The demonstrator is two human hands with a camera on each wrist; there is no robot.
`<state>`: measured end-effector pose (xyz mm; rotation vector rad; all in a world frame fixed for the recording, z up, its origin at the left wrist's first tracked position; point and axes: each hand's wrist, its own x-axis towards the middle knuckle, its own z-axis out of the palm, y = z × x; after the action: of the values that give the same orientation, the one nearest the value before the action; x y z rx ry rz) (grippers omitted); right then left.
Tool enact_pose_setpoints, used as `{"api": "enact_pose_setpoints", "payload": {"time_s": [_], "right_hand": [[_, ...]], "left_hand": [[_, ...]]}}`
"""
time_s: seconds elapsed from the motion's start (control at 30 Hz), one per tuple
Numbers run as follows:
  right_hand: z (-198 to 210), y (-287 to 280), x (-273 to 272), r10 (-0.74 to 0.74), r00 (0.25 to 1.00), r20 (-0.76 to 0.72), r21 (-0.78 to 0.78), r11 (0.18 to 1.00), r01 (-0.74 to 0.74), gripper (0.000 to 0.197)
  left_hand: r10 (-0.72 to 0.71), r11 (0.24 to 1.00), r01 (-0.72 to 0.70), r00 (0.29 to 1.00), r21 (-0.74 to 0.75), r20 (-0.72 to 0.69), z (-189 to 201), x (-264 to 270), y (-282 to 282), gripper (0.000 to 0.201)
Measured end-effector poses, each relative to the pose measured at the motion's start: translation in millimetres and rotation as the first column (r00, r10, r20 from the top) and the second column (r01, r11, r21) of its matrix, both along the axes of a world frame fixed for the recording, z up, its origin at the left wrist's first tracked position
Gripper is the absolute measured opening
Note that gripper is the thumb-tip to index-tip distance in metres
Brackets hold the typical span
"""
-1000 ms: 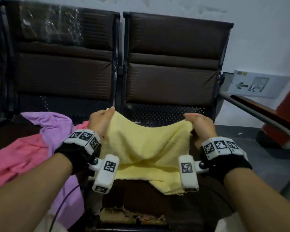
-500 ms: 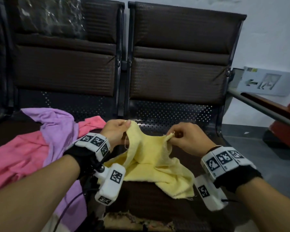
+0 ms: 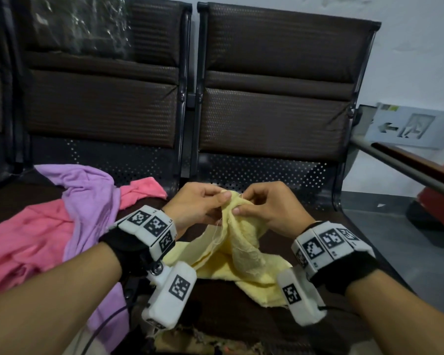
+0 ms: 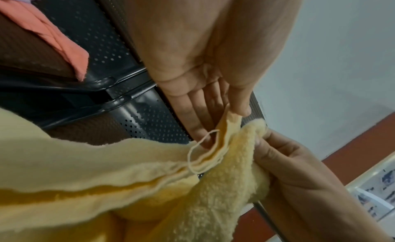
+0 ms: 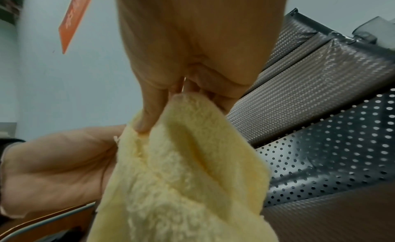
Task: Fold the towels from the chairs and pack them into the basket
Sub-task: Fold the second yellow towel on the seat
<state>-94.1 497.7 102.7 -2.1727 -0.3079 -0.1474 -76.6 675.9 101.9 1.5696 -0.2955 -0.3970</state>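
Observation:
A yellow towel (image 3: 239, 254) hangs doubled over the right chair's seat (image 3: 305, 221), its two top corners brought together. My left hand (image 3: 203, 203) pinches one corner between thumb and fingers, and my right hand (image 3: 262, 203) pinches the other right beside it. In the left wrist view the yellow towel (image 4: 128, 186) has a loose thread at the pinched edge under my left hand (image 4: 226, 113). In the right wrist view my right hand (image 5: 162, 110) pinches the fluffy yellow towel (image 5: 181, 169). A pink towel (image 3: 26, 239) and a purple towel (image 3: 87, 201) lie crumpled on the left chair. No basket is in view.
Two dark brown chairs with perforated metal backs (image 3: 267, 172) stand side by side against a white wall. A metal armrest rail (image 3: 408, 170) runs at the right. A grey sign (image 3: 405, 126) leans on the wall, and grey floor (image 3: 395, 239) lies beyond the right chair.
My hands have come together from wide apart, bringing the towel's two top corners to meet. The towel has gone from spread flat to doubled and hanging.

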Motion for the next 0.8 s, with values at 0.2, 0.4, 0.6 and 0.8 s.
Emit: {"api": "enact_pose_setpoints", "payload": {"time_s": [0.2, 0.4, 0.6, 0.8], "right_hand": [[-4, 2, 3, -0.047, 0.998, 0.029, -0.023, 0.999, 0.047, 0.039], [-5, -1, 5, -0.054, 0.998, 0.013, -0.072, 0.996, 0.055, 0.041], [0, -3, 2, -0.046, 0.999, -0.029, -0.131, 0.990, 0.042, 0.042], [4, -9, -13, -0.012, 0.988, -0.157, -0.582, 0.809, -0.082, 0.036]], "left_hand": [[-0.010, 0.999, 0.011, 1.000, 0.034, -0.008, 3, -5, -2, 0.032], [-0.113, 0.989, 0.113, 0.994, 0.094, -0.006, 0, -6, -2, 0.043], [-0.113, 0.981, 0.091, 0.986, 0.170, 0.126, -1, -7, 1, 0.026], [0.105, 0.993, -0.112, 0.986, 0.049, 0.132, 2, -8, 8, 0.031]]}}
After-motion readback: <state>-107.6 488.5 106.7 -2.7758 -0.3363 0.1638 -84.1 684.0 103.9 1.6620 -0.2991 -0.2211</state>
